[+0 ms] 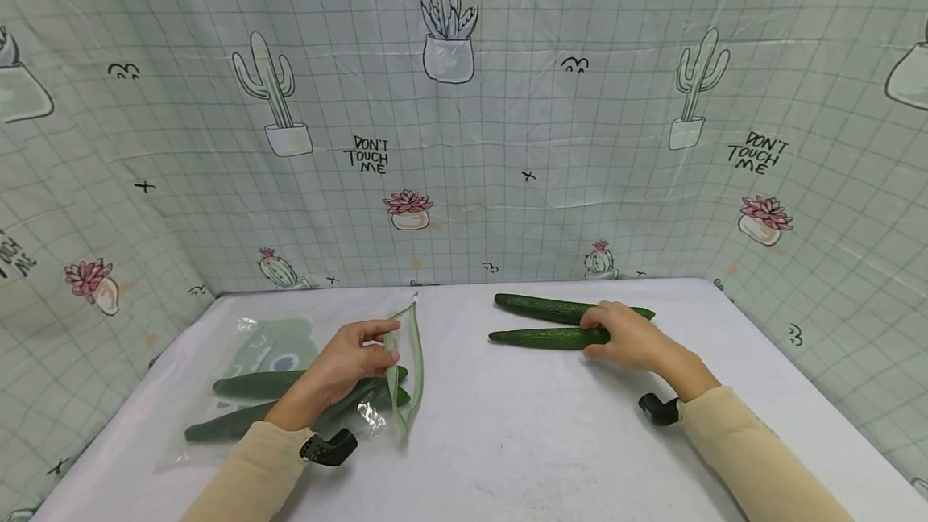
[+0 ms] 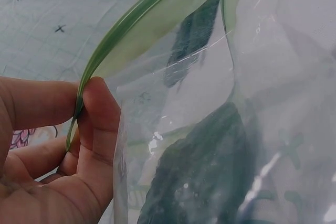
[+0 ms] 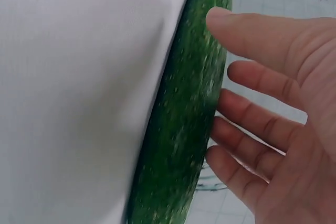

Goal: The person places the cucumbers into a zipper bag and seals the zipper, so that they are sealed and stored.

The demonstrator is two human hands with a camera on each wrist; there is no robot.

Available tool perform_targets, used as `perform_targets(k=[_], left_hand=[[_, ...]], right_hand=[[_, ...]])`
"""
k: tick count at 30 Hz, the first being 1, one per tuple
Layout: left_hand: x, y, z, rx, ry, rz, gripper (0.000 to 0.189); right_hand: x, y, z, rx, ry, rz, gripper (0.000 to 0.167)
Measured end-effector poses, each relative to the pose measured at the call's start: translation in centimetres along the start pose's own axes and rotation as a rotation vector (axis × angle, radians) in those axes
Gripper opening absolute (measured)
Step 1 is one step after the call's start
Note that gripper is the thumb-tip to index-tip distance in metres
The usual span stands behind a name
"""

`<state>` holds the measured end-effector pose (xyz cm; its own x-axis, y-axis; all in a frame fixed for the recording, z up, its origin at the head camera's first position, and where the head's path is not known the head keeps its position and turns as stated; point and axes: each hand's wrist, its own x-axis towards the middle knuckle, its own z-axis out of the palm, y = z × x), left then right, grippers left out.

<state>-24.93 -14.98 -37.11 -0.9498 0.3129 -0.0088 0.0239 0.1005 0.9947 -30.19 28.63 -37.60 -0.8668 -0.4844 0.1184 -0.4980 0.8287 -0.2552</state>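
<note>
On the left of the table lies a clear zip bag (image 1: 416, 345) with a green-edged mouth standing open and a printed cartoon on it. Inside are cucumbers (image 1: 254, 385), seen through the plastic. My left hand (image 1: 350, 362) pinches the green edge between thumb and fingers, as the left wrist view (image 2: 79, 129) shows closely. To the right, two more cucumbers lie side by side: a far one (image 1: 536, 308) and a near one (image 1: 540, 337). At the near one's right end is my right hand (image 1: 625, 337), its thumb over the cucumber (image 3: 181, 108) and its loosely spread fingers along the edge.
A white cloth covers the table (image 1: 493, 441). Patterned curtain (image 1: 478, 127) with cactus drawings encloses the back and both sides. Each wrist carries a small black camera, one on the left sleeve (image 1: 329, 448), one by the right sleeve (image 1: 658, 409).
</note>
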Motion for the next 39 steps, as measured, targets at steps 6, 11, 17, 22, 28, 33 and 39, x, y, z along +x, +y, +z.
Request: perform_targets(k=[6, 11, 17, 22, 28, 33, 39], left_hand=[[0.0, 0.0, 0.0, -0.003, -0.003, 0.002, 0.060], [0.0, 0.0, 0.0, -0.008, -0.007, 0.004, 0.060], [0.1, 0.0, 0.0, -0.015, -0.004, 0.006, 0.059], [0.1, 0.0, 0.0, -0.013, -0.002, 0.000, 0.059], [0.1, 0.1, 0.0, -0.010, 0.004, -0.001, 0.059], [0.0, 0.0, -0.1, -0.010, 0.005, 0.002, 0.059], [0.0, 0.0, -0.1, -0.011, 0.001, 0.001, 0.059]], right_hand=[[-0.1, 0.9, 0.0, -0.029, -0.007, 0.019, 0.037], [-0.2, 1.1, 0.1, -0.036, -0.014, 0.019, 0.041], [-0.2, 1.1, 0.3, -0.060, -0.018, 0.026, 0.040], [-0.3, 1.1, 0.4, -0.073, -0.001, 0.011, 0.037], [-0.3, 1.1, 0.6, -0.088, 0.014, -0.022, 0.036], [-0.3, 0.7, 0.7, -0.083, 0.025, -0.061, 0.034], [-0.1, -0.3, 0.8, -0.090, 0.038, -0.097, 0.032]])
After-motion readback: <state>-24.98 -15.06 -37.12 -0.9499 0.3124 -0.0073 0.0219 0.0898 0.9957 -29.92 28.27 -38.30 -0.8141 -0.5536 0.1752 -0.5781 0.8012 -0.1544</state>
